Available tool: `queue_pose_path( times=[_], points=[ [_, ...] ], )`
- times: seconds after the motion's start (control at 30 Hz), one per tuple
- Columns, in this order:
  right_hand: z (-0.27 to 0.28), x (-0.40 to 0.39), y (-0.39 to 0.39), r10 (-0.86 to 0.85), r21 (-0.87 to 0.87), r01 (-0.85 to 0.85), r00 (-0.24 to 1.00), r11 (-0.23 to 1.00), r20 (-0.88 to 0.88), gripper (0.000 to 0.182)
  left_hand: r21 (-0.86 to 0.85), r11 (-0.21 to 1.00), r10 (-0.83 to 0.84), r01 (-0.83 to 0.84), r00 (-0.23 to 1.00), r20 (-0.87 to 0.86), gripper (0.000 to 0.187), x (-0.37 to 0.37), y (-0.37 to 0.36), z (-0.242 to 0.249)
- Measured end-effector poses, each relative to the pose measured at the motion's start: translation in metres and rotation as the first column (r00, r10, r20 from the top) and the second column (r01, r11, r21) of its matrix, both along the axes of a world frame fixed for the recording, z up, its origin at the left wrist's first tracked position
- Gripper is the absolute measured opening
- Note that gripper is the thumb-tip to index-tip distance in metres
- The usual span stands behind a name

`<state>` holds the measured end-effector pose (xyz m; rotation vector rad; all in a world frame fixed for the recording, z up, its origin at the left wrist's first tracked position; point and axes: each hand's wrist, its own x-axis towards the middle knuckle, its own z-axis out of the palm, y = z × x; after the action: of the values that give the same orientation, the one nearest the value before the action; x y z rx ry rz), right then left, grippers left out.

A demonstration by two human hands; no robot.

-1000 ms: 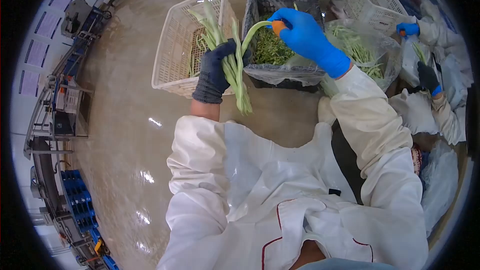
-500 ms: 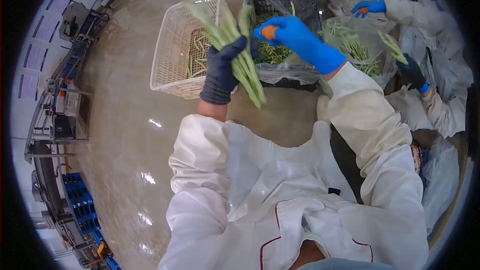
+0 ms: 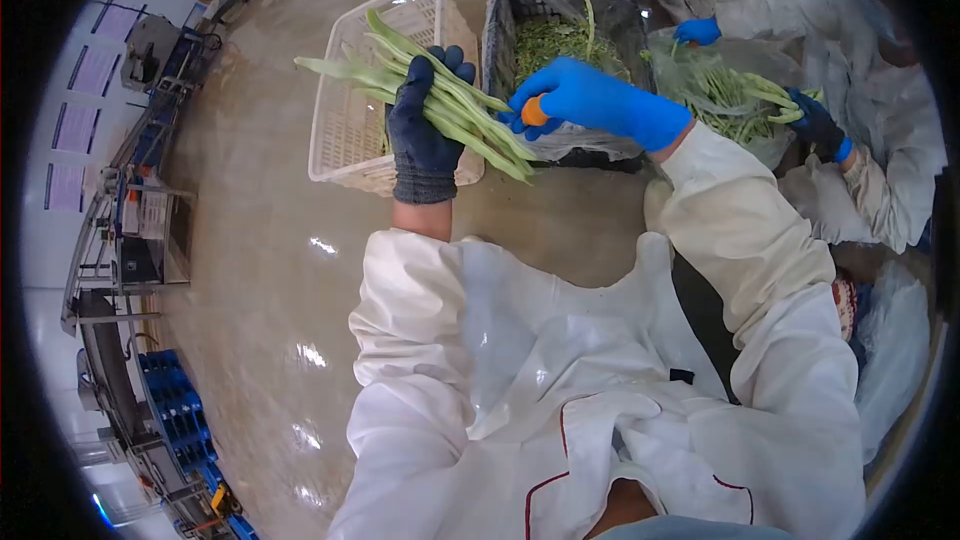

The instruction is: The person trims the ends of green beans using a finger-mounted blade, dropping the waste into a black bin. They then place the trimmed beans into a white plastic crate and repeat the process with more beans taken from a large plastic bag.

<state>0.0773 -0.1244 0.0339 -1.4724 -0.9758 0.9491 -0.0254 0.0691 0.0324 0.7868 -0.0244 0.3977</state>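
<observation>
My left hand (image 3: 428, 135), in a dark knit glove, is closed around a bunch of long, flat green beans (image 3: 476, 108). The bunch slants from upper left down to the right, its ends uneven. In a blue glove, my right hand (image 3: 600, 100) grips a tool with an orange handle (image 3: 534, 111); its working end is hidden. My right fingertips are right at the beans' right-hand side. Below the bunch's far end stands a white plastic crate (image 3: 326, 130), and behind my right hand is a black crate (image 3: 495, 35) lined with clear plastic, holding green trimmings (image 3: 560, 45).
At the right a co-worker's blue-gloved hand (image 3: 697, 31) and dark-gloved hand (image 3: 815, 125) are over a clear bag of green beans (image 3: 715, 85). Wet floor (image 3: 260, 240) stretches to the left, with stacked blue bins (image 3: 175, 405) and metal equipment along the wall.
My left hand has turned the bunch to lie flatter, its far ends swinging left. My right hand has dropped slightly toward the beans. The co-worker's dark-gloved hand has lowered beans to the bag.
</observation>
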Motion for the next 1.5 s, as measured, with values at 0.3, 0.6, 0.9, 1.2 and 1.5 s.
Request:
queue_pose_path(
  times=[0.3, 0.6, 0.9, 1.2, 1.5],
  points=[
    [-0.006, -0.017, 0.002, -0.232, 0.125, 0.197, 0.756, 0.972, 0.612, 0.020, 0.095, 0.980, 0.186, -0.176, 0.977, -0.108, 0.028, 0.007, 0.002, -0.008],
    [0.006, 0.010, -0.009, -0.395, 0.278, 0.405, 0.242, 0.871, 0.886, 0.035, 0.463, 0.877, 0.275, -0.127, 0.923, -0.268, 0.028, 0.001, -0.018, -0.005],
    [-0.004, 0.029, 0.005, -0.377, 0.163, 0.355, 0.917, 0.921, 0.128, 0.025, 0.534, 0.845, 0.240, -0.029, 0.913, -0.330, 0.033, 0.003, -0.027, -0.010],
    [-0.019, 0.055, -0.005, -0.605, 0.189, 0.600, 0.632, 0.777, 0.484, 0.028, 0.312, 0.948, 0.061, 0.059, 0.931, -0.361, 0.032, -0.017, 0.005, 0.008],
    [-0.013, 0.038, 0.021, -0.458, 0.436, 0.257, 0.762, 0.862, 0.457, 0.037, 0.593, 0.788, 0.130, 0.163, 0.898, -0.419, 0.037, -0.014, -0.007, -0.002]
  ],
)
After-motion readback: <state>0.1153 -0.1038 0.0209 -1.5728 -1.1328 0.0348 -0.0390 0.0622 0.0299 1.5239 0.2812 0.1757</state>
